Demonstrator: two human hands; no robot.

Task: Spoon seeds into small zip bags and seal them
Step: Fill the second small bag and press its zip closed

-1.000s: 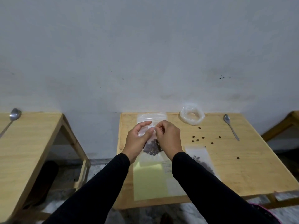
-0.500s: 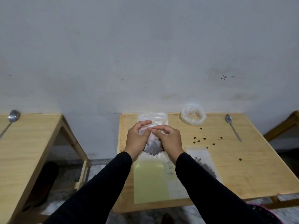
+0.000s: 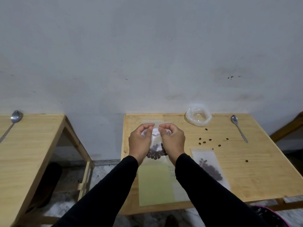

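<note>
The step in hand looks like sealing: a small zip bag (image 3: 155, 145) with dark seeds (image 3: 156, 154) pooled at its bottom is held upright above the worktop (image 3: 255, 169), between the two hands. The left hand (image 3: 140, 144) and right hand (image 3: 172, 144) sit close together, thumbs and curled fingers pinching the bag's top edge from either side of a white label. Whether the zip is fully closed cannot be told. Next, the pinch likely needs running along the strip, then laying the bag down. A filled bag (image 3: 210, 167) lies right of the hands; a spoon (image 3: 238, 127) lies farther right.
</note>
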